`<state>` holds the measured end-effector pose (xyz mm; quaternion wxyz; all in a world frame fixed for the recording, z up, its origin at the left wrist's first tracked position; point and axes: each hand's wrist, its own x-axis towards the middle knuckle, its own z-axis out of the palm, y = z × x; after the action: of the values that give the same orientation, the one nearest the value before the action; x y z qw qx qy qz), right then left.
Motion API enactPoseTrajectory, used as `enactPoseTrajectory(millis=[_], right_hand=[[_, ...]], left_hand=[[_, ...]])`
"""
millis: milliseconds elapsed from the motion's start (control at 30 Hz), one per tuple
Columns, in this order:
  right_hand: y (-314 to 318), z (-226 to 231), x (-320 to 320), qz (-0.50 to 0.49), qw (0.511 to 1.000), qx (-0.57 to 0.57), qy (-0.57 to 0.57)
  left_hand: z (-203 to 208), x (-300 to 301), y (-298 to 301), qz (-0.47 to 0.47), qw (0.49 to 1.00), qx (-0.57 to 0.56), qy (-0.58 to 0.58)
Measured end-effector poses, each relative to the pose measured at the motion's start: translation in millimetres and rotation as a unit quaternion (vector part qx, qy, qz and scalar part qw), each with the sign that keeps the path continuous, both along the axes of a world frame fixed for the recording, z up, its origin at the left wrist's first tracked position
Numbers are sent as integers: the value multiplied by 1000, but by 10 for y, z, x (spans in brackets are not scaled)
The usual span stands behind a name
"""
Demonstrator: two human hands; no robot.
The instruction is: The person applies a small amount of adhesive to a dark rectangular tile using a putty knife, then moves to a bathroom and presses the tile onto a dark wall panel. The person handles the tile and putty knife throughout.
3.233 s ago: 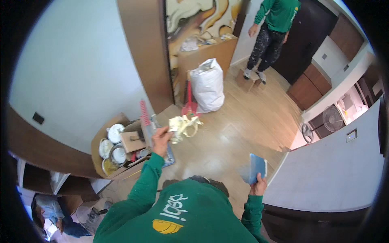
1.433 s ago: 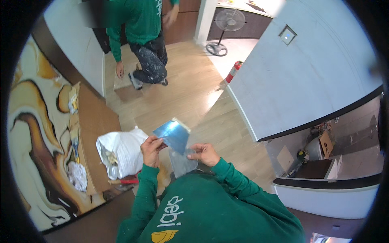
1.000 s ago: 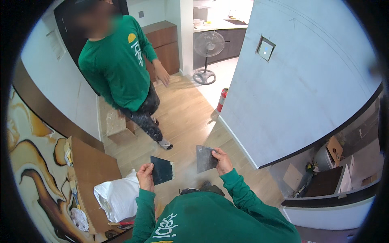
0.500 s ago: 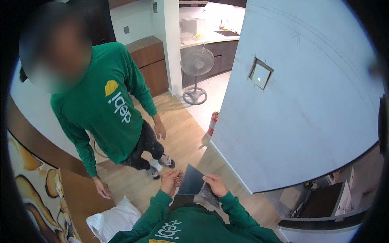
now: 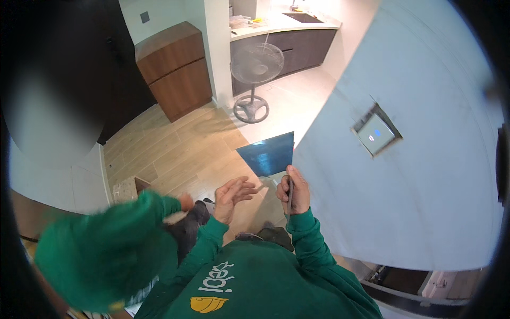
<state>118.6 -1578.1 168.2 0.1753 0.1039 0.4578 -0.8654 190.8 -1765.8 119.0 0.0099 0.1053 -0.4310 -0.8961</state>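
The right hand (image 5: 295, 192) is closed on the load. Its fingertips meet the near right corner of a blue trapezoid spreader (image 5: 268, 154), which spreads away to the left above the wood floor (image 5: 159, 149). A thin dark plate (image 5: 290, 195), seen edge-on, runs along the fingers of the same hand; its face is turned out of sight. Keeping both flat pieces in one hand seems meant to leave the other free, and the corner hold probably keeps the spreader's broad face and far edge uncovered. The left hand (image 5: 234, 198) has a wide, bare grip: fingers extended and parted, just left of the pieces and apart from them.

At near left, a co-worker's green sleeve (image 5: 151, 218) comes close to the left forearm (motion blur hides what that person's hand is doing).

As for containers, the square wall recess (image 5: 365, 119) at right holds a pale panel (image 5: 376, 134), set slightly askew. The brown cabinet (image 5: 175, 74) at far left is shut, so its contents cannot be told. At the far side, a sink (image 5: 303, 18) is let into the white worktop (image 5: 332, 25); its inside is too small to read.
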Motion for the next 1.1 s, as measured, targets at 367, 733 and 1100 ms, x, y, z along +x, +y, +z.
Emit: enactPoseTrajectory(millis=[367,733,1100], right_hand=[[-620,-544,-2435,-6,999,39,-5],[-1390,-1014,-4308,-45,999,8,-24],[-988,-1290,-5874,-235,970,47,-39]], left_hand=[[-47,-1827,-1439,336,914,-225,-25],[-628,-2906,-2749,358,927,75,-88],[-345,-5567,-3139,135,975,145,-96]])
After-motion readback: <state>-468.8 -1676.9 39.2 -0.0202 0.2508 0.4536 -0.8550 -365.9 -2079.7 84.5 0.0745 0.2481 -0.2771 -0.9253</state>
